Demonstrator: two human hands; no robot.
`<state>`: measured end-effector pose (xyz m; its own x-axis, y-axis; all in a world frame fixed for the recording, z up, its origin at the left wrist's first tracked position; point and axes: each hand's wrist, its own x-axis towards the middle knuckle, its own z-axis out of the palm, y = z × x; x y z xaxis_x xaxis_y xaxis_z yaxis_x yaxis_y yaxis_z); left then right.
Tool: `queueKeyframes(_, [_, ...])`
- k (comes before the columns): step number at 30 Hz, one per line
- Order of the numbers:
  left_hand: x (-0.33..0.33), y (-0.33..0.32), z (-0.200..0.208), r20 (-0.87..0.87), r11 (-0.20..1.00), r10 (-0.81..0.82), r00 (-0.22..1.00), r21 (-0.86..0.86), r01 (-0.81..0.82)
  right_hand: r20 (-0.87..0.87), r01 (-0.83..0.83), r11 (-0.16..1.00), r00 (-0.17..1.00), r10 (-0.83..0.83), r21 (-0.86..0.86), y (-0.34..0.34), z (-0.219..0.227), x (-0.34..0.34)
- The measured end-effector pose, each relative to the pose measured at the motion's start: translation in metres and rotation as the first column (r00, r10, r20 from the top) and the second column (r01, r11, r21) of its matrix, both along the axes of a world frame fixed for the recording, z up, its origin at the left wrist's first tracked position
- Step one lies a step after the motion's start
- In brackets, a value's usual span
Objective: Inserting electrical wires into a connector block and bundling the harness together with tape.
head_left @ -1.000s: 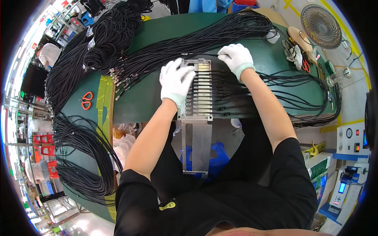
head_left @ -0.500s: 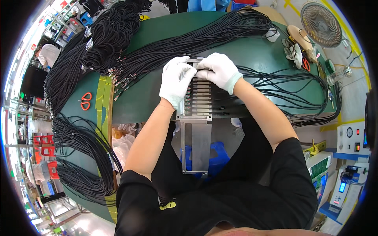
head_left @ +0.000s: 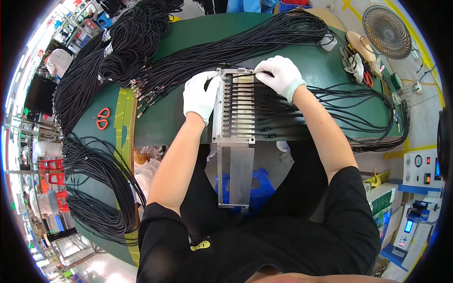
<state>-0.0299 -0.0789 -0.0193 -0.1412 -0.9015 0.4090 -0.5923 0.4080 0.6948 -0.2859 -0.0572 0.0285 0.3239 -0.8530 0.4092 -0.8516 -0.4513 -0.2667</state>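
A long metal fixture point(head_left: 219, 111) with a row of slots stands at the table edge before me, with several black cable ends point(head_left: 243, 103) lying side by side across it. My left hand point(head_left: 199, 96), in a white glove, is closed at the fixture's upper left edge, thumb and forefinger against the metal. At the upper right corner my gloved right hand point(head_left: 281, 75) pinches a black cable point(head_left: 245, 75) that lies across the topmost slot. Its fingertips are pressed together. From the fixture the cables run to the right, beneath my right forearm.
Black cable bundles point(head_left: 226, 53) stretch over the green table point(head_left: 203, 28), with a large coiled heap point(head_left: 134, 42) at the far left. Orange-handled scissors point(head_left: 103, 119) lie on the left. A fan point(head_left: 387, 32) stands far right, and a blue stool point(head_left: 262, 186) is below the fixture.
Both hands were together over the fixture's top end. The left has moved left to its edge, the right has moved right along the cable, and the upper slots are uncovered.
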Motion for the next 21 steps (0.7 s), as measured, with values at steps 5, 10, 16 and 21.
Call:
queueKeyframes(5, [0.001,-0.001,0.002,0.027,0.999,-0.045,0.999,0.013,0.045,-0.036,0.014,1.0,0.999,-0.013,0.019,-0.001,-0.003,-0.004])
queueKeyframes(10, [-0.004,0.002,0.001,0.116,0.998,-0.051,0.992,-0.041,0.056,-0.016,0.007,0.999,1.0,-0.007,0.048,-0.003,-0.006,0.0])
queueKeyframes(16, [-0.034,0.021,0.013,0.626,0.963,-0.071,0.777,-0.159,0.216,-0.084,0.087,0.995,0.993,-0.083,0.045,-0.005,-0.014,0.0])
queueKeyframes(21, [-0.039,0.019,0.018,0.705,0.974,-0.049,0.707,-0.122,0.189,-0.257,0.3,0.953,0.925,-0.281,0.039,-0.016,-0.017,-0.004])
